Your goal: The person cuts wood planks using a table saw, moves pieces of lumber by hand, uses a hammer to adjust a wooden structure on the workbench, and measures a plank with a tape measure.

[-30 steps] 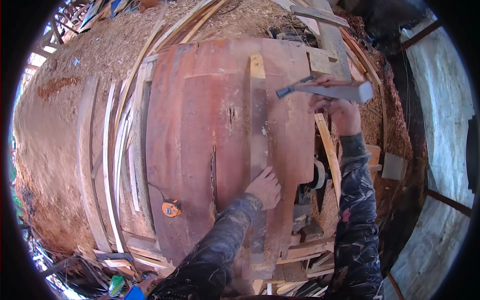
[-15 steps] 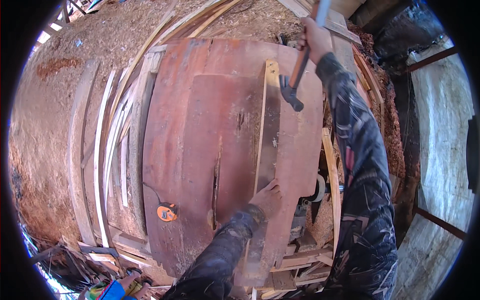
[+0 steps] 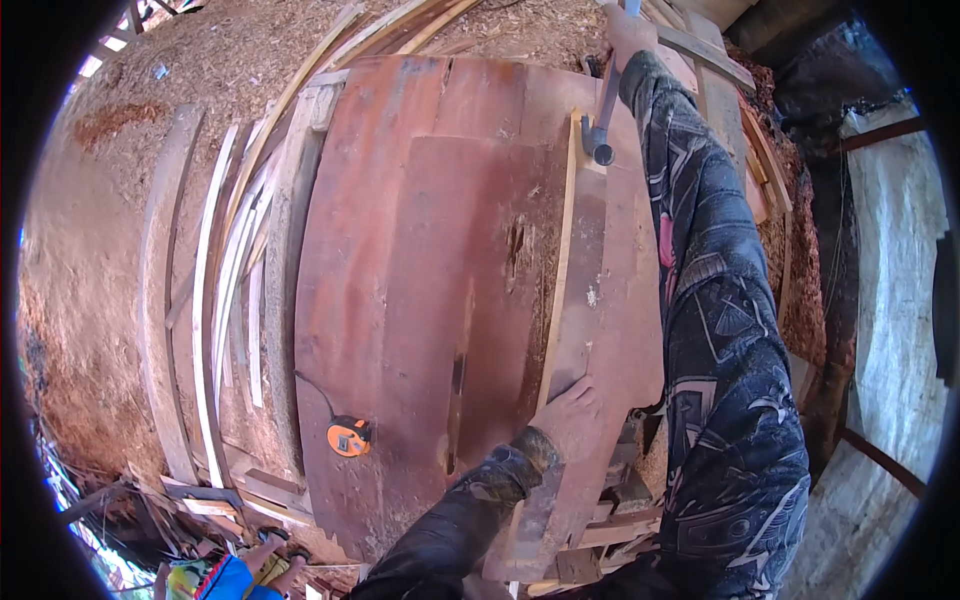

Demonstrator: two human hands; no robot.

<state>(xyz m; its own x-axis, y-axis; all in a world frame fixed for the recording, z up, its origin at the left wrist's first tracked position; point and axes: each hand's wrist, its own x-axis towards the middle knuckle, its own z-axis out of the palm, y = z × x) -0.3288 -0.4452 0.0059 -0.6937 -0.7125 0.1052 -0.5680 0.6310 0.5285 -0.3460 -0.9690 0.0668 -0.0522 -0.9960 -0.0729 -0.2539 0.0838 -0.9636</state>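
Observation:
My right hand point(image 3: 630, 38) grips the handle of a claw hammer point(image 3: 604, 100) at the top of the view. The hammer's head is over the far end of a long narrow board point(image 3: 592, 230); whether it touches the wood I cannot tell. That board lies lengthwise on a wide reddish-brown wooden panel point(image 3: 430, 210). Near the narrow board's closer end, my left hand point(image 3: 570, 415) presses on it, fingers together over its edge. No nail can be made out. An orange tape measure point(image 3: 350, 436) rests on the panel, to the left of my left hand.
A thick timber point(image 3: 290, 260) runs along the panel's left side, with several thin strips point(image 3: 213, 300) beyond it. Shavings cover the ground point(image 3: 90, 260). Scrap wood point(image 3: 610, 535) lies at the near right. Another person's blue clothing point(image 3: 228, 580) shows at lower left.
The hammer's head has come from the right of the narrow board to over its far end. My left hand stays on the board. The view has shifted slightly.

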